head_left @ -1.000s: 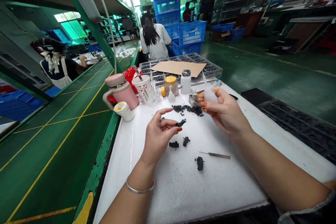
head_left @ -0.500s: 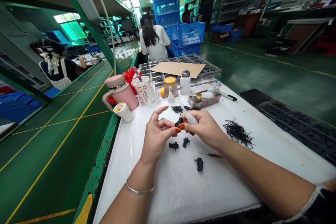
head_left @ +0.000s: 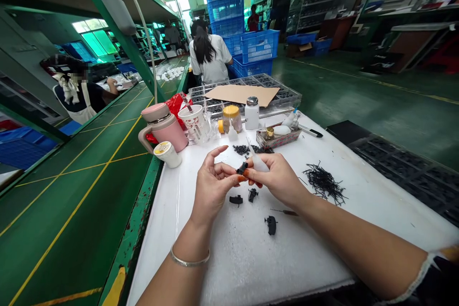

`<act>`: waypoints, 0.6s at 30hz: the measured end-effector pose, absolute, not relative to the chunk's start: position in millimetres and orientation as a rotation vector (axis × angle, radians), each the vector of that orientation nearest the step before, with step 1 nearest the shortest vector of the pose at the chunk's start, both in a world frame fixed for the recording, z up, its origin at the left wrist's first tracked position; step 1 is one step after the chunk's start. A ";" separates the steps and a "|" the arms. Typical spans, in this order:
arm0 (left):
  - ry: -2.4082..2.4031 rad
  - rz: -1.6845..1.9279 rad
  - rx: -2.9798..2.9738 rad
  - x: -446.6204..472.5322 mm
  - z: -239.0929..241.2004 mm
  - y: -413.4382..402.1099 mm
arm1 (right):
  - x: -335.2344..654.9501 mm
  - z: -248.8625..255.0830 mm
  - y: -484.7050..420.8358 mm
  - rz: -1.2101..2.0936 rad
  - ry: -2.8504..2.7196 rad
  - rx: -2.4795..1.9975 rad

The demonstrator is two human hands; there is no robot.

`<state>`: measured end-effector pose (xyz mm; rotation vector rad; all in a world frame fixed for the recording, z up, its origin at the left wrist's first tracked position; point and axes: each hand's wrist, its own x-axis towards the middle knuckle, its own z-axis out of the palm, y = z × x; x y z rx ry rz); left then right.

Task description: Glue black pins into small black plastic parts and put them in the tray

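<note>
A small black plastic part [head_left: 242, 168] is pinched between the thumb and fingers of my left hand [head_left: 211, 181]. My right hand [head_left: 283, 174] holds a white squeeze bottle [head_left: 258, 163] with a thin pointed nozzle, tip up, against its palm. Its thumb and index finger also meet the black part from the right. Below the hands on the white tabletop [head_left: 229, 267] lie three similar black parts: one [head_left: 235, 200] at left, one [head_left: 253, 194] beside it, and one [head_left: 271, 225] nearer me. A thin tool [head_left: 285, 212] lies close to my right forearm.
Black thin sticks [head_left: 325, 182] are piled at right. Small black pieces [head_left: 241, 150] lie behind the hands. A pink mug [head_left: 167, 131], plastic cup [head_left: 193, 124], white bottle [head_left: 252, 114] and small box [head_left: 279, 137] stand farther back. A green conveyor [head_left: 79, 191] runs left; co-workers sit beyond.
The black part has turned slightly and shifted a little left between my fingertips. Both hands keep their holds, and the squeeze bottle stays in my right hand.
</note>
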<state>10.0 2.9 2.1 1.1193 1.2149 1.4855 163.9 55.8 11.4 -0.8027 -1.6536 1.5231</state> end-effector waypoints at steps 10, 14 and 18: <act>1.084 1.297 0.930 4.9 1.7 4.9 | 172.4 5.4 61.4 0.924 -1.841 -0.820; 1.013 1.274 0.794 11.6 3.5 2.0 | 172.0 1.4 62.6 0.533 -1.943 -0.676; 1.022 1.336 0.668 22.3 5.3 -0.5 | 169.3 -4.8 63.9 0.222 -2.063 -0.551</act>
